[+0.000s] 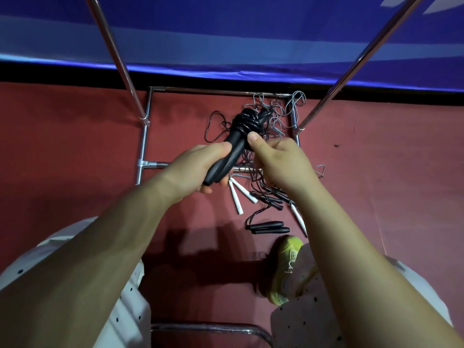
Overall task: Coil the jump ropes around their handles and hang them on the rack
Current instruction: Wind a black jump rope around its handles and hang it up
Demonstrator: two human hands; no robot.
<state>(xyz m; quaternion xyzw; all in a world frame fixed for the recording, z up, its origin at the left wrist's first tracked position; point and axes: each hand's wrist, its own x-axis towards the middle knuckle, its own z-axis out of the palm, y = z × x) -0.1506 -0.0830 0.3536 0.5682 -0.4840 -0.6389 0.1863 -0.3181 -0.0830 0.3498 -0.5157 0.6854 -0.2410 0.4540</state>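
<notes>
Our left grip point(200, 164) is wrapped round the black handles point(226, 156), whose long axis runs from its palm up and away toward the coiled cord point(247, 120) at the far end. Our right grip point(278, 162) pinches the cord just beside that coil, so it is the nearer hand for the next turn. On the floor point(75, 136) below lie three white handles point(236, 197) and about four more black handles point(268, 227) with loose cord, inside the rack's base point(144, 141); its two uprights point(113, 51) rise above.
</notes>
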